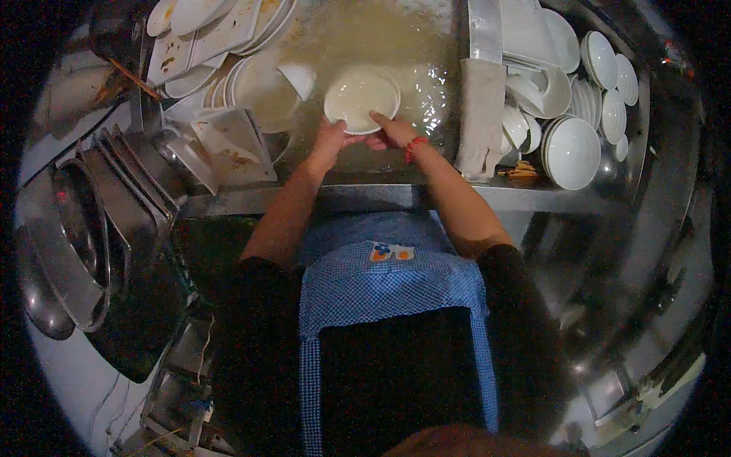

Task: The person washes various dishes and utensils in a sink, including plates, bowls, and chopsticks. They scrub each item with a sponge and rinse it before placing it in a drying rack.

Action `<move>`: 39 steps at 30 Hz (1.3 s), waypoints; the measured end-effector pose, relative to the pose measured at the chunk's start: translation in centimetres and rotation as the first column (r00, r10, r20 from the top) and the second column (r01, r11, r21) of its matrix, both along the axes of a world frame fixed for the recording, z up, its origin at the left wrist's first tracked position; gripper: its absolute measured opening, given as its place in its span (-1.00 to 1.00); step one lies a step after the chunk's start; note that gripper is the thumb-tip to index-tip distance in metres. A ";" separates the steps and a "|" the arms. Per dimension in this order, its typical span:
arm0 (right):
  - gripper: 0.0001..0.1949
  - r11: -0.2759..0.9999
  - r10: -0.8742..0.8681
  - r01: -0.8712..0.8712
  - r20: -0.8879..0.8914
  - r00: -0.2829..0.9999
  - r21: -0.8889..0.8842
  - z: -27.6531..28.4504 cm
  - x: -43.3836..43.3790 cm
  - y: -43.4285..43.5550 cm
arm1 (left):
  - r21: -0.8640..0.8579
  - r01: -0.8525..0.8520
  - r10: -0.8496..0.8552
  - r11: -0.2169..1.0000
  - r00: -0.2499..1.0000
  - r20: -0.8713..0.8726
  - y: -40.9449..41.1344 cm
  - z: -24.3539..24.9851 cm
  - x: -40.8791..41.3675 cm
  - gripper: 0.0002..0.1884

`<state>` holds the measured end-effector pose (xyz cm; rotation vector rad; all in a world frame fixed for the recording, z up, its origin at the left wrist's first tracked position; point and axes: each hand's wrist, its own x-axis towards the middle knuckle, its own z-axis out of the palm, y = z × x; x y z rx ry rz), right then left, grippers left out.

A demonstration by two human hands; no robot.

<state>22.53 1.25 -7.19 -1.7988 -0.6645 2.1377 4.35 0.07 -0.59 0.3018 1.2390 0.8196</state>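
A round white bowl [363, 97] is held at its near rim by both hands, over or in the cloudy water of a metal sink; how deep it sits cannot be told. My left hand [336, 138] grips the rim's near left side. At the near right, my right hand [391, 130] has its thumb on the rim and its fingers beneath; a red beaded bracelet is on that wrist. Left of the bowl, a white dish piece [298, 81] sticks out of the water, beside soiled plates [228, 149] with food bits on them.
Stacked soiled plates [223, 34] fill the sink's far left. A cloth [481, 114] hangs over the metal divider [485, 28]. Right of it stand white bowls [572, 153] and several plates [559, 40]. The sink's metal front edge [365, 197] runs before me. Metal trays [123, 183] lean at the left.
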 end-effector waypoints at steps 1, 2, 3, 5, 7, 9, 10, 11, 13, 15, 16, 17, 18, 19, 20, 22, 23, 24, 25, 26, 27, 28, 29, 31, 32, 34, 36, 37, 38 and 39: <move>-0.55 0.998 -0.044 0.044 0.009 0.999 0.054 -3.9 -0.2 -0.8 | 0.063 0.153 -0.126 0.986 0.942 -0.312 -0.2 -0.2 0.1 -0.37; -0.57 0.995 -0.055 0.054 0.016 0.998 0.087 -6.2 0.0 -1.3 | 0.078 0.310 -0.205 0.947 0.777 -0.595 -0.9 -1.5 0.2 -0.37; -0.59 0.992 -0.057 0.054 0.021 0.998 0.117 -6.4 -0.2 -1.4 | 0.199 0.408 -0.126 0.891 0.643 -0.756 -1.3 -1.3 0.7 -0.38; -0.63 0.990 -0.041 0.032 0.064 0.997 0.134 -6.7 0.4 -1.6 | 0.094 0.745 -0.220 0.660 0.312 -0.924 -1.7 -0.8 1.0 -0.41; -0.65 0.980 0.108 -0.128 0.130 0.986 0.152 -5.5 1.1 -1.1 | -0.219 0.966 -0.484 0.136 -0.128 -0.865 -0.5 1.8 1.6 -0.45; -0.66 0.945 0.279 -0.300 0.159 0.947 0.131 -3.1 2.2 0.1 | -0.069 0.997 -0.314 -0.019 -0.071 -0.947 -1.7 -1.3 -0.8 -0.49; -0.66 0.928 0.339 -0.356 0.146 0.929 0.107 -0.8 2.5 1.0 | -0.006 0.995 -0.227 -0.101 -0.029 -0.973 -1.7 -2.8 -2.4 -0.50; -0.66 0.912 0.388 -0.401 0.135 0.912 0.083 0.7 3.0 1.4 | -0.057 0.990 -0.064 -0.132 -0.066 -0.996 -0.7 -3.5 -3.4 -0.51; -0.65 0.957 0.261 -0.265 0.043 0.964 0.120 1.0 4.0 1.3 | -0.182 0.971 0.263 -0.153 -0.137 -0.955 1.1 -4.6 -4.6 -0.52; -0.63 0.942 0.299 -0.311 0.106 0.948 0.126 1.0 3.6 2.0 | 0.064 0.990 -0.074 0.129 0.074 -0.995 0.8 -7.1 -3.6 -0.52; -0.61 0.968 0.131 -0.156 0.135 0.982 0.196 -0.7 3.1 1.5 | 0.152 0.946 -0.210 0.285 0.216 -0.954 1.1 -7.7 -2.8 -0.51; -0.59 0.964 -0.074 0.025 0.175 0.982 0.265 -4.4 3.6 -0.2 | -0.008 0.982 -0.279 0.188 0.046 -0.959 1.5 -6.0 0.2 -0.53; -0.56 0.927 -0.198 0.103 0.237 0.951 0.360 -5.4 2.9 -0.8 | -0.188 0.977 -0.329 0.100 -0.146 -0.933 0.7 -2.6 3.0 -0.54; -0.52 0.875 -0.310 0.152 0.290 0.905 0.460 -5.6 2.1 -1.2 | -0.361 0.932 -0.355 0.006 -0.336 -0.873 0.3 -0.4 4.6 -0.55; -0.48 0.816 -0.345 0.084 0.366 0.864 0.571 -2.4 -0.5 -1.6 | -0.331 0.943 -0.427 0.025 -0.289 -0.857 -0.3 -1.6 3.9 -0.56; -0.35 0.769 -0.356 0.014 0.409 0.840 0.639 0.3 -1.1 -1.8 | -0.229 0.973 -0.545 0.037 -0.172 -0.820 -1.9 -5.7 3.7 -0.59; -0.36 0.712 -0.289 -0.179 0.516 0.806 0.679 1.3 -0.4 -1.6 | -0.111 0.994 -0.442 -0.012 -0.105 -0.891 -2.1 -7.5 2.7 -0.59; -0.37 0.632 -0.227 -0.369 0.618 0.752 0.681 3.6 0.4 -1.5 | -0.001 0.998 -0.341 -0.068 -0.024 -0.940 -2.3 -9.2 0.5 -0.59; -0.38 0.535 -0.180 -0.545 0.718 0.673 0.645 6.0 1.5 -1.4 | 0.106 0.985 -0.246 -0.138 0.069 -0.967 -2.3 -10.2 -1.0 -0.59; -0.40 0.513 -0.130 -0.542 0.685 0.717 0.665 8.7 2.8 -0.9 | -0.035 0.991 -0.306 -0.131 -0.074 -0.949 -1.9 -10.5 -1.5 -0.59; -0.43 0.495 -0.081 -0.537 0.651 0.754 0.683 11.6 4.7 -0.3 | -0.108 0.983 -0.320 -0.149 -0.151 -0.935 -1.2 -10.5 -1.8 -0.60; -0.45 0.477 -0.032 -0.530 0.617 0.787 0.701 13.4 6.7 -0.4 | -0.143 0.972 -0.308 -0.184 -0.195 -0.931 -0.7 -10.3 -1.9 -0.61; -0.50 0.398 -0.183 -0.421 0.521 0.834 0.815 12.7 9.2 -0.5 | -0.144 0.964 -0.259 -0.223 -0.201 -0.945 -0.2 -9.9 -2.0 -0.62; -0.46 0.297 -0.598 -0.482 0.554 0.579 0.824 14.3 13.6 -1.1 | -0.120 0.948 -0.149 -0.295 -0.170 -0.974 0.4 -8.9 -2.5 -0.64; -0.42 0.391 -0.742 -0.340 0.511 0.434 0.855 14.4 16.0 -1.5 | -0.112 0.938 -0.084 -0.329 -0.147 -0.986 0.6 -8.3 -2.5 -0.65; -0.53 0.384 -0.896 0.073 0.352 0.270 0.921 12.4 22.0 -3.0 | -0.130 0.925 -0.002 -0.356 -0.140 -0.990 0.6 -7.2 -2.4 -0.67; -0.60 0.226 -0.973 0.430 0.185 0.136 0.874 12.6 24.8 -3.0 | -0.290 0.900 0.002 -0.325 -0.306 -0.952 0.3 -7.4 -2.0 -0.68; -0.58 0.288 -0.957 0.345 0.259 0.128 0.893 13.0 25.4 -2.9 | -0.372 0.875 -0.002 -0.309 -0.392 -0.920 0.1 -7.4 -1.8 -0.68; -0.52 0.334 -0.942 0.260 0.310 0.130 0.906 12.6 26.5 -3.4 | -0.217 0.968 -0.150 -0.128 -0.235 -0.960 0.0 -6.9 -1.2 -0.69; -0.45 0.376 -0.925 0.172 0.357 0.130 0.911 11.8 27.5 -3.4 | -0.070 0.994 -0.258 0.081 -0.047 -0.965 0.1 -6.0 -0.2 -0.70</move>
